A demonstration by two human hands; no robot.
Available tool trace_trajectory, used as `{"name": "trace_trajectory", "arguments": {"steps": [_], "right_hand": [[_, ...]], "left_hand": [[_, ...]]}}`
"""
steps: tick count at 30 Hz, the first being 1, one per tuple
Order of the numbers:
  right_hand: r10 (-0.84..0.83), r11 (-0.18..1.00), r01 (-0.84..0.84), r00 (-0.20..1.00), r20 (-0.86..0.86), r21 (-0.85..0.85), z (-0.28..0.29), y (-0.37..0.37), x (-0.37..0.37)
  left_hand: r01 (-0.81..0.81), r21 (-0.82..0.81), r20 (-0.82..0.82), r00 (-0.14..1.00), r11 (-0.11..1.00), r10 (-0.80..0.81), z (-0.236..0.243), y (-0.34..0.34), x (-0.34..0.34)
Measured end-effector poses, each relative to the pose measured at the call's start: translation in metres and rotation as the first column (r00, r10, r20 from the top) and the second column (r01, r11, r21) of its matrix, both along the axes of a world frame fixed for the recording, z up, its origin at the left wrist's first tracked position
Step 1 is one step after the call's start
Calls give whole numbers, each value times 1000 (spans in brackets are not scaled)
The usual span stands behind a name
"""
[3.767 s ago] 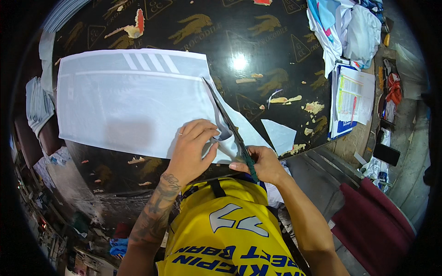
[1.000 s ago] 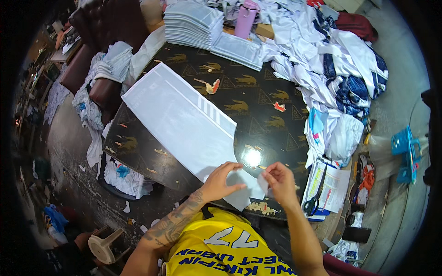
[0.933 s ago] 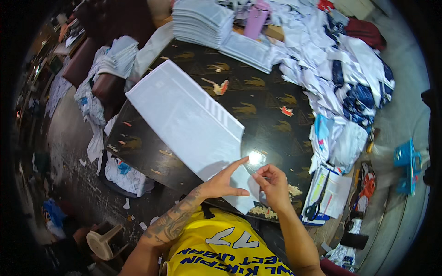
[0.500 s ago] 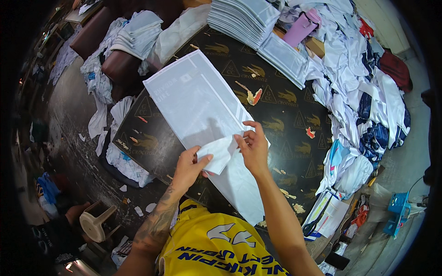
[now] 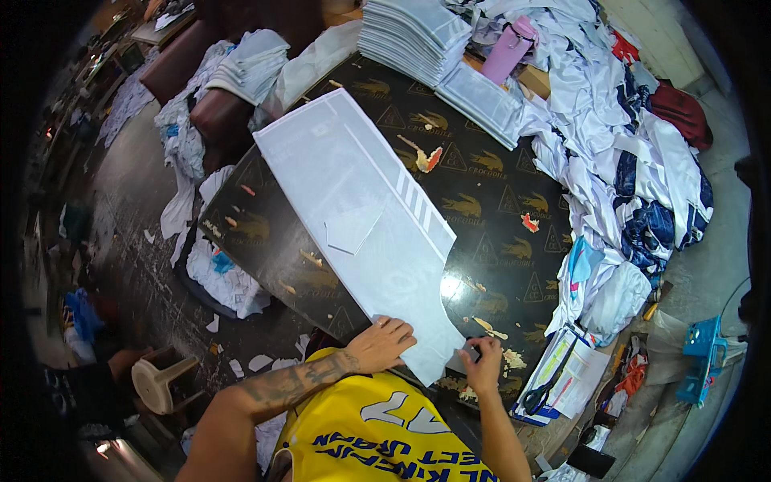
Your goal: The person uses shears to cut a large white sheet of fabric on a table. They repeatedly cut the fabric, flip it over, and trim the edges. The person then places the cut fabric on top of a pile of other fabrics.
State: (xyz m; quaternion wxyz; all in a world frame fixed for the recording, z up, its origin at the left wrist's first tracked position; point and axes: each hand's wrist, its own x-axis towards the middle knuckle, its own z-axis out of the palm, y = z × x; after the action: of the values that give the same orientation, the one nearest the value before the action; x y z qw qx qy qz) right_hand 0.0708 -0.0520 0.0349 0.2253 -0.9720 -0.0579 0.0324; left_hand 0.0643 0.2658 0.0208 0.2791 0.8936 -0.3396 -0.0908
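Observation:
A long white fabric panel (image 5: 321,161) with pale stripes along its right side lies slantwise on a dark table (image 5: 482,241). On its middle rests a small white fabric piece (image 5: 356,226) with a pointed lower edge. My left hand (image 5: 381,344) lies on the panel's near left part, fingers over the cloth and thumb hidden. My right hand (image 5: 482,363) is at the near right corner, its fingers curled and pinching the panel's edge.
Stacks of folded white panels (image 5: 414,40) and a pink bottle (image 5: 510,50) stand at the far side. White and navy garments (image 5: 618,153) heap along the right. Black scissors (image 5: 550,386) lie on papers at the near right. A plastic stool (image 5: 165,377) stands left.
The small white piece has left my hands and now lies flat on the panel. Both hands have come nearer to me, onto the panel's near end, which is spread flatter.

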Motion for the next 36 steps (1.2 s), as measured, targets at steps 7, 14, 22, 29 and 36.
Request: {"name": "trace_trajectory", "arguments": {"steps": [7, 14, 22, 29, 36], "right_hand": [[113, 590, 335, 867, -486, 734, 124, 42, 56], [648, 725, -673, 738, 186, 143, 160, 287, 235], [155, 805, -182, 983, 96, 565, 37, 314, 292], [-392, 656, 735, 525, -755, 171, 3, 155, 143], [-210, 520, 646, 731, -649, 559, 31, 194, 137]], "left_hand": [[-459, -387, -373, 871, 800, 319, 72, 11, -44], [-905, -424, -553, 228, -35, 802, 53, 132, 27], [-929, -228, 54, 285, 290, 957, 14, 185, 72], [-591, -81, -14, 806, 802, 592, 3, 168, -24], [-771, -269, -73, 614, 577, 786, 64, 177, -34]]}}
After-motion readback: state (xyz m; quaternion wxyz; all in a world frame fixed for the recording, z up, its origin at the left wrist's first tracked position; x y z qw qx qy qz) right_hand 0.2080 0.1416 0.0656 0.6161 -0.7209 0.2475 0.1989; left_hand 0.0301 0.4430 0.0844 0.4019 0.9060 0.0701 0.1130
